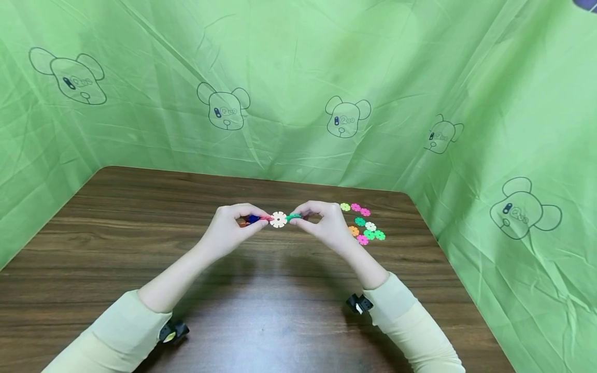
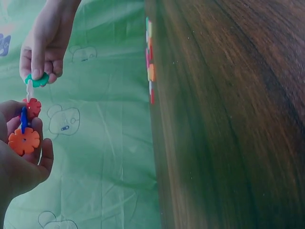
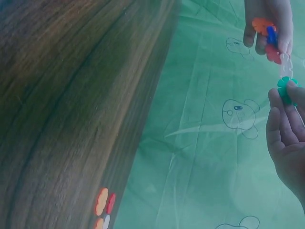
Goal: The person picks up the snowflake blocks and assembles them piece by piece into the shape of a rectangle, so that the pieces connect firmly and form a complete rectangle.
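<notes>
A short chain of flower-shaped plastic pieces spans my two hands above the table. In the left wrist view it runs from an orange piece [image 2: 24,141] through a blue piece [image 2: 24,120] and a red piece [image 2: 32,108] to a white piece [image 2: 29,89] and a green piece [image 2: 38,80]. My left hand [image 1: 227,228] pinches the chain at the red piece, beside the white one. With thumb and fingertips my right hand [image 1: 324,223] pinches the green piece. The white piece faces the head camera between both hands; the green one meets its right edge.
Loose flower pieces in several colours lie right of my right hand, among them a yellow piece [image 1: 345,206], a pink piece [image 1: 362,240] and an orange piece [image 1: 354,231]. Green curtain [image 1: 284,150] borders the far and right edges of the wooden table [image 1: 140,207].
</notes>
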Available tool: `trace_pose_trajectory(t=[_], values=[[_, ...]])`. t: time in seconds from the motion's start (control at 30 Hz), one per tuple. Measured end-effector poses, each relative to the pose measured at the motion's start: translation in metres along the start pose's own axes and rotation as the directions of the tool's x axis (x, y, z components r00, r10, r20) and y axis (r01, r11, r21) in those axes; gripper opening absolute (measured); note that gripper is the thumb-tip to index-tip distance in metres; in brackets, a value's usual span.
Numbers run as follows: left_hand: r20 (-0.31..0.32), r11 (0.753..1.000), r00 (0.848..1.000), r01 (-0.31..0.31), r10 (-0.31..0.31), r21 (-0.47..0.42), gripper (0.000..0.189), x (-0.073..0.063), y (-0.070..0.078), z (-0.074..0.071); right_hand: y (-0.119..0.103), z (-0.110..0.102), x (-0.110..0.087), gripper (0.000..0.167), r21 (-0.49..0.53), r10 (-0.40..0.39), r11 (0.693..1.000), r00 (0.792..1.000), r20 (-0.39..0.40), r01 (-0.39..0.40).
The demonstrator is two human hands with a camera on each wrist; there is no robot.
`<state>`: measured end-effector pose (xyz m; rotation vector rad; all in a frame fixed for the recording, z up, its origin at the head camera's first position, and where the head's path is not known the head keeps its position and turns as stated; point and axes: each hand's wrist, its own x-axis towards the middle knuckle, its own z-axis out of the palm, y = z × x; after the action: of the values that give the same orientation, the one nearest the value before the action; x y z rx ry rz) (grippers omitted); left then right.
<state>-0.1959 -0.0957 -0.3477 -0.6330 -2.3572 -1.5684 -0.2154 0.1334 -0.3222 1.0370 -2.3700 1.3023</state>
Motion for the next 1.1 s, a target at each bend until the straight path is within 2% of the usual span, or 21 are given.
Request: trace_pose_trajectory(t=[0.07, 0.17, 0.3, 0.43, 0.63, 0.77, 0.9, 1.0, 1.1], values=[[0.005, 1.0, 1.0, -0.008, 0.008, 0.0, 0.008, 0.001, -0.011, 0.002, 0.009, 0.004, 0.0, 0.011, 0.005, -0.015, 1.0, 1.0, 0.001, 0.015], [0.01, 0.999, 0.999, -0.036, 0.036, 0.005, 0.008, 0.001, -0.017, 0.003, 0.023, 0.009, -0.001, 0.012, 0.0, -0.03, 1.0, 1.0, -0.005, 0.03], [0.005, 0.996, 0.997, -0.078, 0.078, 0.034, 0.008, 0.0, -0.017, 0.003, 0.029, 0.013, -0.003, 0.01, -0.006, -0.066, 0.998, 0.998, -0.004, 0.066], [0.007, 0.995, 0.996, -0.09, 0.09, 0.049, 0.008, -0.002, -0.016, 0.004, 0.029, 0.015, -0.005, 0.01, -0.04, -0.107, 0.994, 0.994, -0.01, 0.107], [0.02, 0.991, 0.993, -0.113, 0.112, 0.072, 0.009, -0.004, -0.017, 0.009, 0.03, 0.017, -0.01, 0.01, -0.056, -0.07, 0.996, 0.998, -0.005, 0.07], [0.034, 0.992, 0.995, -0.101, 0.098, 0.072, 0.009, -0.004, -0.021, 0.011, 0.032, 0.017, -0.013, 0.009, -0.055, -0.042, 0.998, 0.999, 0.011, 0.043], [0.034, 0.993, 0.995, -0.091, 0.089, 0.074, 0.009, -0.004, -0.022, 0.013, 0.034, 0.015, -0.01, 0.009, -0.058, -0.07, 0.996, 0.997, 0.046, 0.073], [0.023, 0.993, 0.996, -0.086, 0.084, 0.083, 0.009, -0.003, -0.023, 0.012, 0.038, 0.009, -0.007, 0.019, -0.062, -0.096, 0.993, 0.991, 0.091, 0.102], [0.013, 0.994, 0.998, -0.06, 0.059, 0.091, 0.009, -0.002, -0.023, 0.01, 0.043, -0.001, -0.007, 0.033, -0.078, -0.074, 0.993, 0.989, 0.129, 0.085]])
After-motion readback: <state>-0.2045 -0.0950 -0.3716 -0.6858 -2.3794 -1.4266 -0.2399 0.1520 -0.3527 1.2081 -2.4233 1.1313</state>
